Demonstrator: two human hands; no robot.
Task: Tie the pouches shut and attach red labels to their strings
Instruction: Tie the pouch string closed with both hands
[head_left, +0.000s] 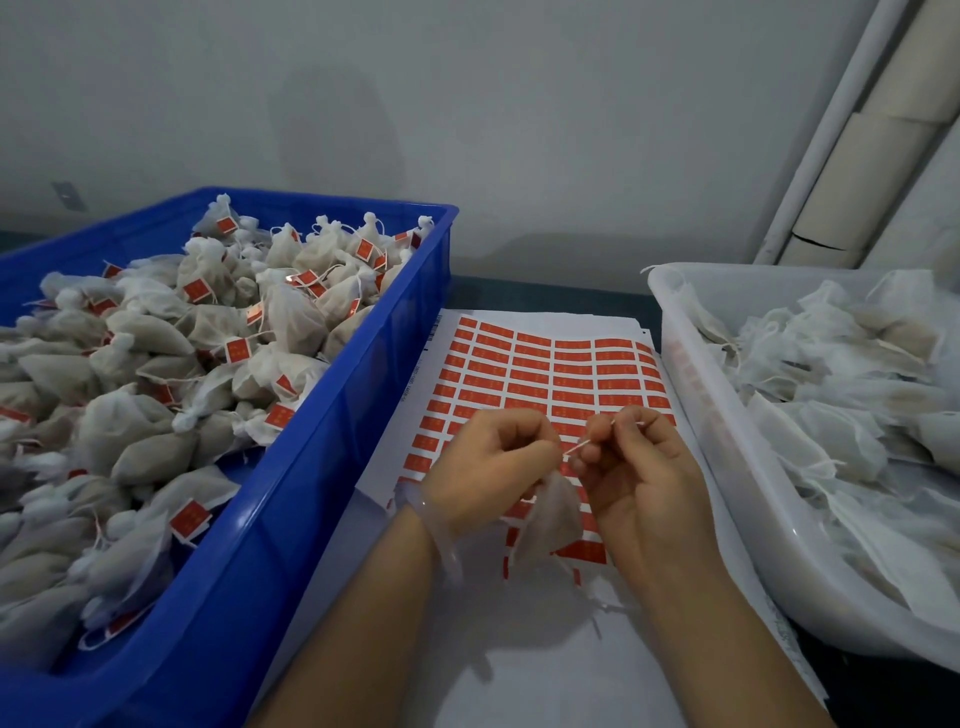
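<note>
A small white mesh pouch (551, 514) hangs between my hands above a sheet of red labels (545, 374). My left hand (493, 457) is closed around the pouch's neck. My right hand (631, 462) pinches the pouch's thin white string (577, 446), which runs taut between the two hands. The lower rows of the label sheet are hidden behind my hands and the pouch.
A blue crate (332, 436) on the left holds several tied pouches with red labels on their strings. A translucent white tub (727, 447) on the right holds several pouches without labels. A grey wall stands behind, with pale pipes (852, 156) in the right corner.
</note>
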